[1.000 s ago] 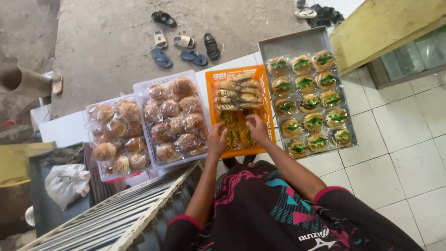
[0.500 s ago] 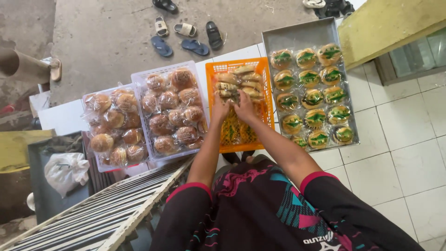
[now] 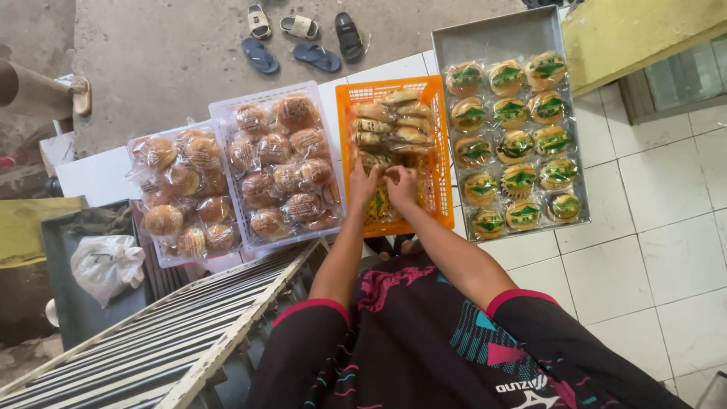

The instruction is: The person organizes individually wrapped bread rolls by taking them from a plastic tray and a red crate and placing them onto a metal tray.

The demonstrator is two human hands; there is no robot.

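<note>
One head-worn camera looked almost straight down from above the person's chest, at about arm's length from the work. Both forearms ran up from the lower centre to the orange basket (image 3: 435, 144) at mid-frame. The grey floor (image 3: 159, 53) filled the upper left; white tiles (image 3: 651, 250) lay right.

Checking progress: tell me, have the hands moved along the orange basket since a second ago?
Yes. Both hands moved from the near rim of the orange basket toward its middle, closer to the wrapped pastries.

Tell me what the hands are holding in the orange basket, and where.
Both the left hand and right hand pinch a wrapped pastry at its near edge in the orange basket.
</note>
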